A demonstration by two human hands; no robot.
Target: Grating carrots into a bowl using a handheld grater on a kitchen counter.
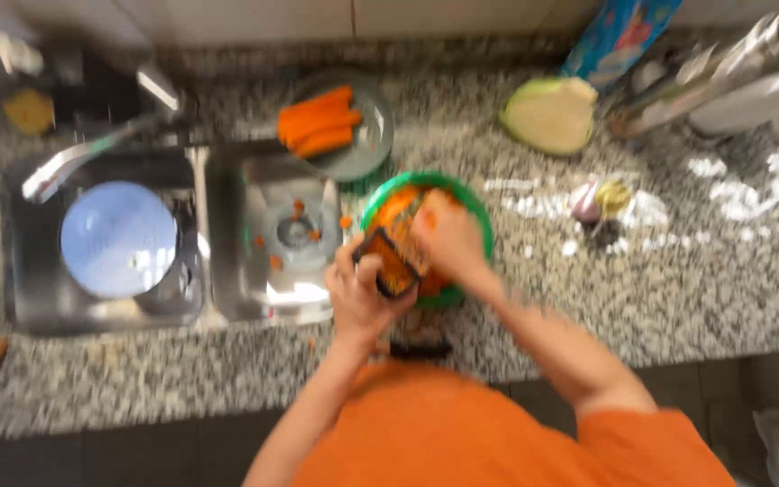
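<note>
The frame is blurred. My left hand (361, 293) grips a dark flat grater (391, 261) that leans over a green bowl (475, 216) holding grated orange carrot. My right hand (448, 236) is closed over the grater's upper part, above the bowl; what it holds is hidden, probably a carrot piece. Behind the bowl, a grey plate (373, 135) carries peeled carrots (319, 122).
A double steel sink (218, 225) lies to the left, with a blue plate (119, 239) in its left basin and carrot bits in the right one. A cut cabbage (549, 114), an onion (588, 202) and a steel bottle (723, 68) sit on the granite counter at right.
</note>
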